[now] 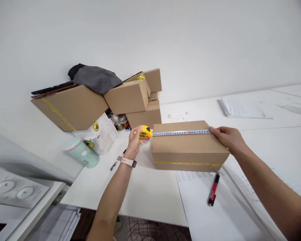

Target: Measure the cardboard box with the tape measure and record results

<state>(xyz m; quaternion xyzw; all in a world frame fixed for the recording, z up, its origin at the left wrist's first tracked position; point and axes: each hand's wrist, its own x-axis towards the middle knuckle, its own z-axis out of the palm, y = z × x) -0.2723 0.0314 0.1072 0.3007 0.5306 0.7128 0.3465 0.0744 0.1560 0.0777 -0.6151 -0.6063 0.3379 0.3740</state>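
A closed cardboard box [188, 144] with yellow tape along its near side sits on the white desk. My left hand [134, 139] grips the yellow case of a tape measure [145, 132] just off the box's left edge. Its printed blade [175, 133] is drawn out across the box top towards the right. At the box's right end my right hand [223, 137] pinches the blade's end, thumb on top; the very tip is hidden under the fingers. Below the box lies a red and black marker [213, 189] on printed paper [198, 201].
Several cardboard boxes [127, 97] stand stacked against the wall, with a dark grey cloth [95, 77] on them. A mint green tumbler [82, 152] and a white avocado-print box [105, 132] are at left. A black pen [117, 160] lies near my wrist. Papers [243, 108] rest at back right.
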